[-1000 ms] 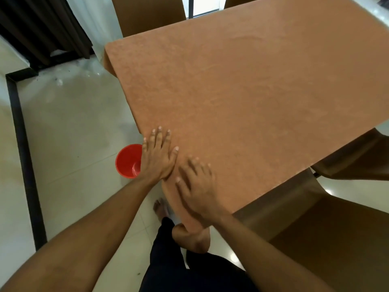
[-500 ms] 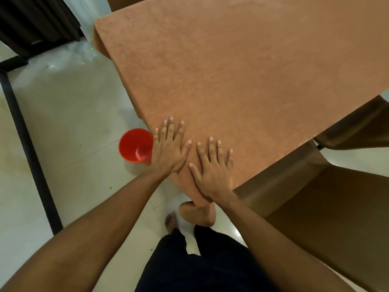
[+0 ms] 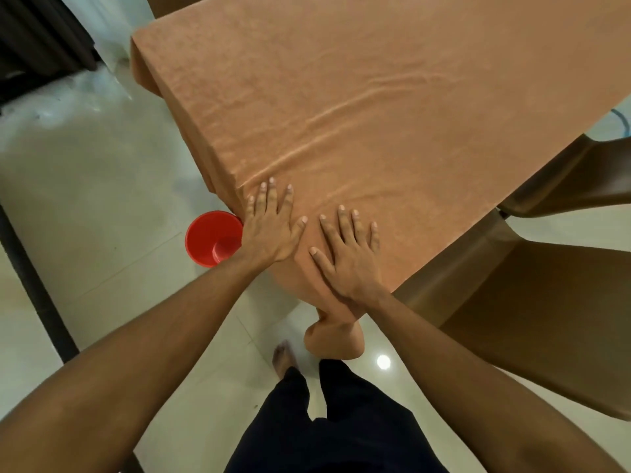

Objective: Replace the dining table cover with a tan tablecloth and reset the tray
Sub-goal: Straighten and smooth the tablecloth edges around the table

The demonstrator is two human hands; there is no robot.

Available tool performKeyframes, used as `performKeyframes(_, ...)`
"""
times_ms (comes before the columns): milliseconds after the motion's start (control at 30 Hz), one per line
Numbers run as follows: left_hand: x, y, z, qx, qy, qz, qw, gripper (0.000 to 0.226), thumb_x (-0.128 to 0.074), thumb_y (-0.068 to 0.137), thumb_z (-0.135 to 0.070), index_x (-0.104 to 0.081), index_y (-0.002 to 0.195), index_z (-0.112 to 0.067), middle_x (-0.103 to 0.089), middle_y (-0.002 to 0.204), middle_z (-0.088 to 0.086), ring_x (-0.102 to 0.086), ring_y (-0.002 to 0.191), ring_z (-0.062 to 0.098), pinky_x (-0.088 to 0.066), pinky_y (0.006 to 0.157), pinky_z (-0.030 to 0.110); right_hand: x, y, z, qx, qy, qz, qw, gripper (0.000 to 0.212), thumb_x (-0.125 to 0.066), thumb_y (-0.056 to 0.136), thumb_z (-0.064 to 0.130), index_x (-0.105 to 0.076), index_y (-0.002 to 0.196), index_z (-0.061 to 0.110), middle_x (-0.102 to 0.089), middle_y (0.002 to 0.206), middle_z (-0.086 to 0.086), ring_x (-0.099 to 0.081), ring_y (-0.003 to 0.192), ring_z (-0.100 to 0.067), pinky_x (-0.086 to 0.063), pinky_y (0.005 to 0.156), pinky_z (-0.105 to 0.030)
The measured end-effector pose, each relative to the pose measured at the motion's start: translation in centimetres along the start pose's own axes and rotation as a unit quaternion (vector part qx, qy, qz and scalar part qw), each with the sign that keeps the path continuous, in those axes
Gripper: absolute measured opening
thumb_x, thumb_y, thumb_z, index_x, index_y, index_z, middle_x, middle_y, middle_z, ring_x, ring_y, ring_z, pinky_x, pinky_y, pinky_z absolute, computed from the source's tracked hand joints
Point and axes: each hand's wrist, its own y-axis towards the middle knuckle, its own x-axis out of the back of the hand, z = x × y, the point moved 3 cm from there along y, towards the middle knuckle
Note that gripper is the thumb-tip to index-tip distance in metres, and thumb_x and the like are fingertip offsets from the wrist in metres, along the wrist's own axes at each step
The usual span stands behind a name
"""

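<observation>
Tan tablecloth (image 3: 392, 107) covers the bench. Left hand (image 3: 269, 230) and right hand (image 3: 348, 254) lie flat at the near corner, grip released, fingers straight, pressing to smooth wrinkles. Red cup (image 3: 213, 238) sits on the floor; no tray visible.

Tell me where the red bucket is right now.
Head view: the red bucket stands on the floor just left of the tan tablecloth at its near corner, its rim partly hidden by the left hand lying flat on the cloth.

A red bucket (image 3: 213, 237) stands on the floor; brown chairs (image 3: 532, 312) sit right.
</observation>
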Motion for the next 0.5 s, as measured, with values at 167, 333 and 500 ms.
performKeyframes(167, 0.3, -2.4, -1.2, -0.017, 0.007, -0.015, 1.0, 0.073, -0.027, 0.1, -0.058, -0.015, 0.158, -0.017, -0.005, 0.164, 0.021, -0.002, 0.152, 0.034, -0.007, 0.122, 0.052, -0.3, -2.0, 0.0, -0.011, -0.003, -0.016, 1.0, 0.066, -0.021, 0.1, 0.07, -0.016, 0.158, 0.04, -0.01, 0.169, 0.0, -0.007, 0.156, -0.026, 0.001, 0.123, -0.053)
performKeyframes(333, 2.5, -0.2, 0.2, -0.027, -0.005, -0.093, 0.995, 0.053, -0.038, 0.099, -0.05, -0.043, 0.139, -0.016, -0.035, 0.151, 0.015, -0.027, 0.141, 0.033, -0.024, 0.116, 0.054, 0.8, 0.8, 1.4, -0.046, 0.077, -0.04, 0.995, 0.053, -0.029, 0.103, 0.061, -0.039, 0.147, 0.033, -0.027, 0.163, -0.003, -0.021, 0.152, -0.025, -0.007, 0.123, -0.059)
performKeyframes(500, 3.7, 4.7, 3.0, -0.001, -0.001, -0.073, 0.997, 0.063, -0.026, 0.102, -0.051, -0.023, 0.156, -0.018, -0.008, 0.166, 0.009, 0.001, 0.153, 0.029, -0.004, 0.122, 0.053, 2.4, 7.5, 2.7, -0.043, 0.095, -0.062, 0.993, 0.055, -0.031, 0.102, 0.056, -0.038, 0.15, 0.029, -0.027, 0.164, -0.005, -0.018, 0.153, -0.026, -0.009, 0.122, -0.061)
